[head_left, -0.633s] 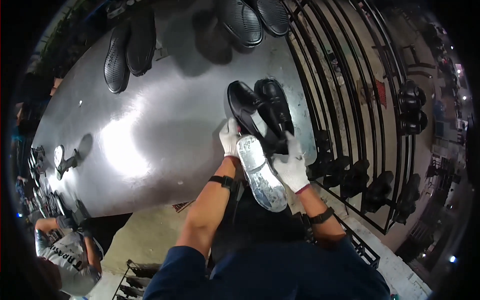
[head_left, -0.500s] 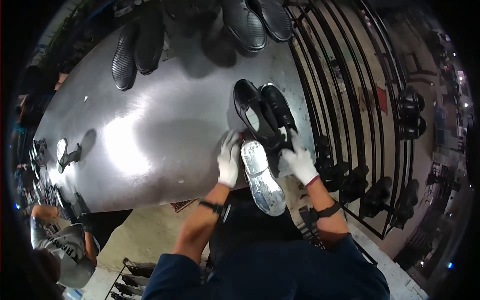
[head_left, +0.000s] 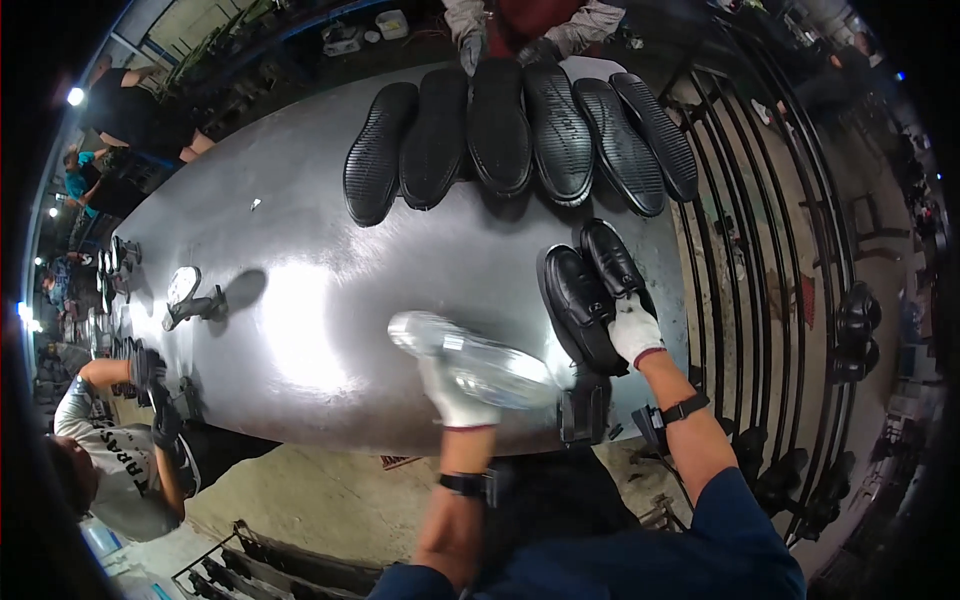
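Note:
My left hand (head_left: 458, 398), in a white glove, is closed on a shiny silver shoe last (head_left: 505, 372). The last is tilted above the table near its front edge and smeared by motion. To its right, two black shoes (head_left: 577, 290) stand side by side with their toes pointing away from me. My right hand (head_left: 635, 332), also gloved in white, grips the heel end of the right-hand shoe (head_left: 612, 258); its fingertips are partly hidden inside the opening. Between my hands, a dark block-like fixture (head_left: 584, 408) sits at the table's edge.
Several black soles (head_left: 500, 130) lie in a row across the far side of the metal table (head_left: 330, 390), with a co-worker's gloved hands (head_left: 540, 50) behind them. Another last on a stand (head_left: 185, 295) is at left, near a seated person (head_left: 125, 450). A black rack (head_left: 720, 230) borders the right side.
My left hand has taken hold of the silver last and swung it left, away from the shoes. My right hand has closed on the right shoe's heel. The view has shifted.

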